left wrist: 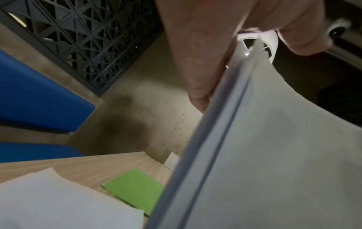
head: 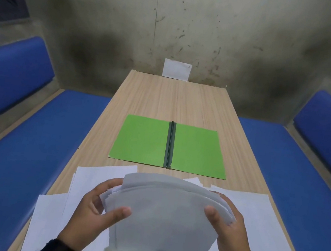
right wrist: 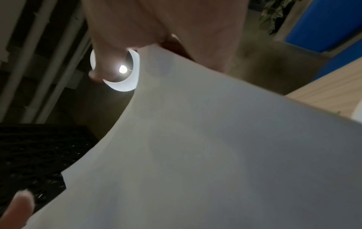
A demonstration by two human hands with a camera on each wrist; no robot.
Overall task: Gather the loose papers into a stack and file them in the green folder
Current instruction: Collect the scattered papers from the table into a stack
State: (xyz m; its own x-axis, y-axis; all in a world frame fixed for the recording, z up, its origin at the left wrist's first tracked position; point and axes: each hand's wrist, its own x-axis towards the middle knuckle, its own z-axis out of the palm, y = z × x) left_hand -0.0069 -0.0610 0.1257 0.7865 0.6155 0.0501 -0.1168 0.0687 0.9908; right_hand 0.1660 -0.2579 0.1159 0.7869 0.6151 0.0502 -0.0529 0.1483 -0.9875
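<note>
You have a bundle of white paper sheets up off the light wood-grain bench, held between both hands. Your left hand grips the bundle's left edge, thumb on the near face and fingers curled behind. Your right hand grips the right edge the same way. The left wrist view shows the sheet edges staggered, not flush, so the stack is not squared yet.

More loose white sheets lie flat on the bench under and beside your hands, on both sides. Gathering looks partly done.

The flat green card folder lies open, straight ahead of the bundle and farther from you. It is apart from the bundle, with bare bench between its near edge and the loose sheets. Its dark spine runs away from you, near centred between your hands, so neither hand is clearly nearer. Left and right leaves both lie bare.

A small white card leans at the bench's far end against the stained grey wall. Blue padded seats run along both sides.

My guess at what is left: pick up the remaining sheets, tap the edges flush, then carry the bundle forward onto one leaf.
</note>
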